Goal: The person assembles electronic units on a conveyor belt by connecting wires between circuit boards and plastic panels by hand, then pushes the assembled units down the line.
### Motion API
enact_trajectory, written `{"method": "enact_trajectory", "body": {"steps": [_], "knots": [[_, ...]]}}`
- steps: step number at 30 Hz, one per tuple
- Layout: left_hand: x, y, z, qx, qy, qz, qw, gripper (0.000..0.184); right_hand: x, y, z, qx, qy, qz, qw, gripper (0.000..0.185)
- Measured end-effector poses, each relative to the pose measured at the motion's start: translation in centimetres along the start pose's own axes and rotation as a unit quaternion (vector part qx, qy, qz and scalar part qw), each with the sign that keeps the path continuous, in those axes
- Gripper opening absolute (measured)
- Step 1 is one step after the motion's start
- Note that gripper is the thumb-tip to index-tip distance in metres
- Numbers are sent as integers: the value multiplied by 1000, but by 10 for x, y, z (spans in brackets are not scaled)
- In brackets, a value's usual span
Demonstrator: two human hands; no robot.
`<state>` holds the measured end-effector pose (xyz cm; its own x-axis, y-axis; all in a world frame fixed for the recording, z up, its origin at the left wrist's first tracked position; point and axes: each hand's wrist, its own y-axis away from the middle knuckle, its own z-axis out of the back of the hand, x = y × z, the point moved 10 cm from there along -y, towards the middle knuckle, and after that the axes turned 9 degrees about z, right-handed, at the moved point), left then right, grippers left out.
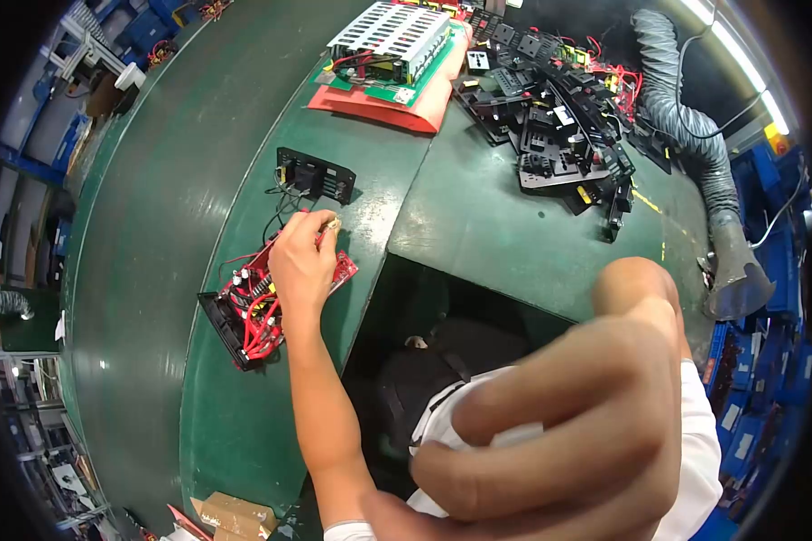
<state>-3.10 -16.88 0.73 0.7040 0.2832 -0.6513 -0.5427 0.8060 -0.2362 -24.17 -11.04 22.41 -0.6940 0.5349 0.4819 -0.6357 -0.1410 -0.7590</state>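
Note:
My left hand (302, 257) is closed in a pinch on a small brass-coloured part (334, 224), too small to name. The hand is above a red circuit board assembly (266, 302) with thick red wires and a black end panel (224, 329). Just beyond my fingers stands a black panel (316, 176) with sockets, and dark cables trail from it toward the board. Very close to the camera, my right hand (559, 424) is large and blurred. Its fingers look bent, but their tips and anything between them cannot be made out.
A heap of black panels (559, 117) covers the back right of the green bench (487, 225). Farther back, a vented metal unit (392, 41) rests on an orange sheet (433, 117). A flexible duct (681, 108) hangs at right. Cardboard (235, 516) sits at the lower left.

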Motion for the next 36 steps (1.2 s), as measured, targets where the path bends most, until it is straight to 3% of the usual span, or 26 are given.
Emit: {"method": "enact_trajectory", "body": {"steps": [5,10,11,18,33,36], "knots": [[-2,1,2,-28,-36,-26,999,13,3,4,-3,25,11,-57,998,23],[7,-2,-1,-9,-21,21,1000,14,-2,9,0,31,8,-112,993,22],[0,-3,4,-31,-17,-25,999,14,-6,9,1,26,0,-117,993,22],[2,-6,2,-19,-6,-31,999,13,-31,12,0,9,-51,-145,988,22],[8,0,8,-38,0,-4,999,14,4,14,-13,6,-34,-18,999,21],[1,0,10,-60,-5,-40,997,15,4,15,-14,-2,-28,3,1000,21]]}}
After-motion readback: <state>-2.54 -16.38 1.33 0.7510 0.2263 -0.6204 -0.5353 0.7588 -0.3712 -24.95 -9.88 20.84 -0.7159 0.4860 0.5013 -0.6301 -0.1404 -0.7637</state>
